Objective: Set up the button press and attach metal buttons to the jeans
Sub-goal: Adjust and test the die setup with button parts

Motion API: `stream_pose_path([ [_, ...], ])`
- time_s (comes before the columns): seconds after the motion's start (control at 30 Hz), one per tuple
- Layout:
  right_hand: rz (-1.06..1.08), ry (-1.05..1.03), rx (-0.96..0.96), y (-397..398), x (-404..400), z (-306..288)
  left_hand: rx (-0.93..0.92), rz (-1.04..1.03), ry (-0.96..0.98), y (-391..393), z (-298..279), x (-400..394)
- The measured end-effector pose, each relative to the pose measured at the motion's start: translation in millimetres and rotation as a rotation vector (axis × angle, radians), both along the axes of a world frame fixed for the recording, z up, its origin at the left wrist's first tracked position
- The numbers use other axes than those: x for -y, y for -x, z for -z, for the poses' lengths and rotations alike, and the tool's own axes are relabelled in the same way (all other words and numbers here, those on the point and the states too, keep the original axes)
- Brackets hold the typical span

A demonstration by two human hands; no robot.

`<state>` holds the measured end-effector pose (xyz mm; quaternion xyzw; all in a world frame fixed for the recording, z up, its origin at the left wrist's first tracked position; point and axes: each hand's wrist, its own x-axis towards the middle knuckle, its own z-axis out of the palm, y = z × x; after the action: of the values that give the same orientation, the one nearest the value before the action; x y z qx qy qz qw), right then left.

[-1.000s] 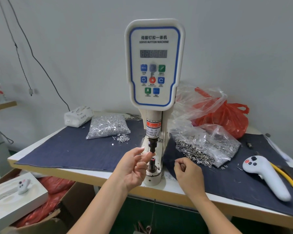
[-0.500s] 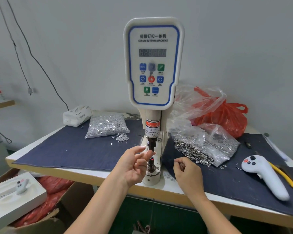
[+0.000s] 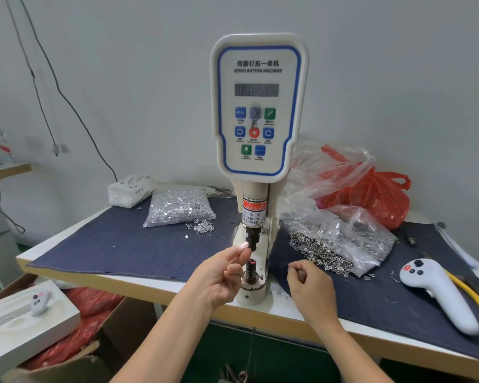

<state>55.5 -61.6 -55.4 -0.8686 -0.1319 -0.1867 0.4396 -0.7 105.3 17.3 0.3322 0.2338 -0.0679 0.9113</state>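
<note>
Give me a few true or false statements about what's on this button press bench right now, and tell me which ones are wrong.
1. The left hand has its fingertips up at the upper die of the button machine. True.
2. The white controller lies left of the machine. False: it lies to the right, on the denim cloth.
3. The red plastic bag sits behind the clear bag of ring-shaped parts. True.
4. The right hand presses a panel button. False: it rests low on the cloth, fingers curled.
</note>
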Motion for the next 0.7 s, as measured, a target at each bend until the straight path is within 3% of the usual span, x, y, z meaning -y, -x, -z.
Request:
stream_pose_path([
  [0.27, 0.003, -0.035, 0.000, 0.3, 0.0, 0.0, 0.011, -0.082, -0.218, 3.8, 3.9, -2.8],
  [0.43, -0.043, -0.117, 0.202, 10.8, -4.3, -18.5, 0.018, -0.146, -0.325, 14.2, 16.4, -10.6],
  [0.57, -0.346, -0.290, -0.138, 19.7, -31.0, -48.6, -0.016, -0.164, -0.313, 22.2, 29.2, -12.4],
  [0.7, -0.382, -0.298, -0.184, 20.7, -43.6, -61.6, -0.013, -0.167, -0.341, 29.4, 32.2, -15.2],
])
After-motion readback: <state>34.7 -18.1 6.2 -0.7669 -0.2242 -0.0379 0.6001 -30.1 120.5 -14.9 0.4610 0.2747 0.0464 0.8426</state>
